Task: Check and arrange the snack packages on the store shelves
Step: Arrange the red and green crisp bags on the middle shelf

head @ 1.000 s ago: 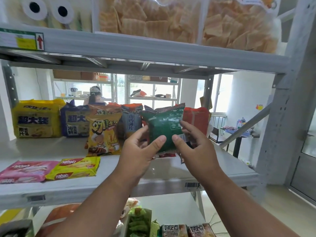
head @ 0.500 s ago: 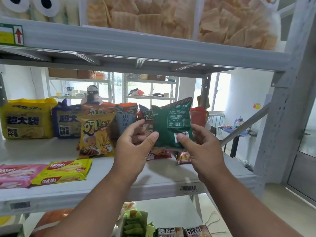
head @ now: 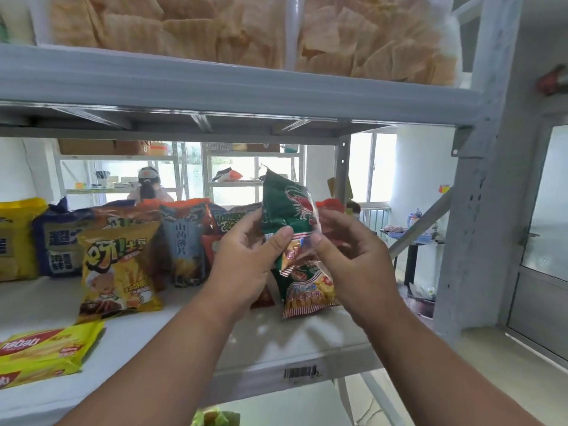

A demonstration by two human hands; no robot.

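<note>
Turned since a moment ago to show its shrimp print, a green foil snack packet [head: 287,210] is pinched between left hand [head: 246,256] and right hand [head: 350,259].

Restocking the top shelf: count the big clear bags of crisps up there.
2. Left clear bag and right clear bag sit side by side on the top shelf; others may lie out of frame.

Bright daylight floods in from the blown-out windows [head: 373,167] at the back, the whole frame's a bit soft, and the wide lens bends the shelf [head: 215,87] edges.
</note>
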